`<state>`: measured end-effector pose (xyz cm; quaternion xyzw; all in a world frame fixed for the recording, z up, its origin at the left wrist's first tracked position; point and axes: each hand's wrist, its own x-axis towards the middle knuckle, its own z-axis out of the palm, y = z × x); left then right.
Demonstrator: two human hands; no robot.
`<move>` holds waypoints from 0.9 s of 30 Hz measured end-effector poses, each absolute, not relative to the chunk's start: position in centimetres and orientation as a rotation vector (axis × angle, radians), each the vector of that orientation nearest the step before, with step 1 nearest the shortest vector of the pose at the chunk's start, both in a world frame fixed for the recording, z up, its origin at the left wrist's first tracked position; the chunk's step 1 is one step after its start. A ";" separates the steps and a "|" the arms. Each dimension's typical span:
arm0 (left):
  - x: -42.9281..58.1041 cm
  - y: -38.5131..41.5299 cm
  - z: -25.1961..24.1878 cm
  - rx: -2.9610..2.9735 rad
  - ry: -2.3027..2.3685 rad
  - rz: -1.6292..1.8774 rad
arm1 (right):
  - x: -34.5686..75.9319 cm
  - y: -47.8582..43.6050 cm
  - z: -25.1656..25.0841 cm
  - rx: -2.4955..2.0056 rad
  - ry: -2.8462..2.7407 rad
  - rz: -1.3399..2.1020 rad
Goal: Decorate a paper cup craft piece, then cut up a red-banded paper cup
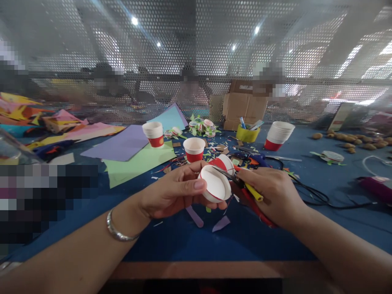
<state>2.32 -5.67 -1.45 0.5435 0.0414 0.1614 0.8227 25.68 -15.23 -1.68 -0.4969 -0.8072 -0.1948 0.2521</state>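
My left hand (pixel 174 190) is closed around a small white paper cup with a red band (pixel 216 183), held on its side with the mouth toward me. My right hand (pixel 272 192) grips scissors with red and yellow handles (pixel 252 192); their blades reach across the cup's rim. A silver bracelet circles my left wrist. Both hands hover over a blue table (pixel 245 241) strewn with paper scraps.
Two upright red-and-white cups (pixel 194 149) (pixel 154 134), a stack of cups (pixel 277 134), a yellow tape roll with pens (pixel 247 132), coloured paper sheets (pixel 122 145), a cardboard box (pixel 245 104), black cable (pixel 318 196), and a perforated screen with people behind it.
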 end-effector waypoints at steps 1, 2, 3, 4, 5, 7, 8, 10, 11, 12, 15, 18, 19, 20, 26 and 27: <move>2.3 -5.7 -1.5 1.157 0.078 0.338 | 25.6 -15.2 -1.7 -1.347 -2.198 -0.537; 2.3 -5.7 -1.5 1.162 0.073 0.335 | 25.6 -15.3 -1.6 -1.339 -2.200 -0.551; 2.3 -5.7 -1.5 1.167 0.071 0.331 | 25.5 -15.3 -1.6 -1.334 -2.203 -0.565; 2.3 -5.8 -1.5 1.172 0.071 0.328 | 25.4 -15.3 -1.5 -1.325 -2.204 -0.579; 2.3 -5.8 -1.4 1.176 0.073 0.325 | 25.4 -15.4 -1.5 -1.322 -2.203 -0.591; 2.2 -5.8 -1.3 1.186 0.078 0.315 | 25.4 -15.5 -1.4 -1.323 -2.201 -0.600; 2.2 -5.8 -1.3 1.189 0.080 0.311 | 25.4 -15.5 -1.4 -1.322 -2.203 -0.597; 2.2 -5.7 -1.2 1.192 0.086 0.302 | 25.4 -15.4 -1.4 -1.308 -2.201 -0.587; 2.2 -5.7 -1.2 1.190 0.091 0.296 | 25.5 -15.4 -1.5 -1.303 -2.202 -0.579; 2.2 -5.7 -1.3 1.185 0.095 0.292 | 25.5 -15.4 -1.5 -1.295 -2.201 -0.570; 2.1 -5.6 -1.4 1.171 0.102 0.286 | 25.6 -15.3 -1.7 -1.300 -2.210 -0.533; 2.1 -5.5 -1.6 1.167 0.102 0.278 | 25.6 -15.3 -1.6 -1.302 -2.227 -0.507; 2.1 -5.5 -1.7 1.162 0.098 0.273 | 25.6 -15.3 -1.6 -1.299 -2.230 -0.506; 2.1 -5.5 -1.7 1.154 0.092 0.268 | 25.6 -15.4 -1.6 -1.294 -2.232 -0.505; 2.0 -5.6 -1.6 1.148 0.097 0.251 | 25.5 -15.5 -1.6 -1.273 -2.259 -0.509; 2.0 -5.6 -1.5 1.152 0.099 0.251 | 25.5 -15.5 -1.6 -1.272 -2.254 -0.520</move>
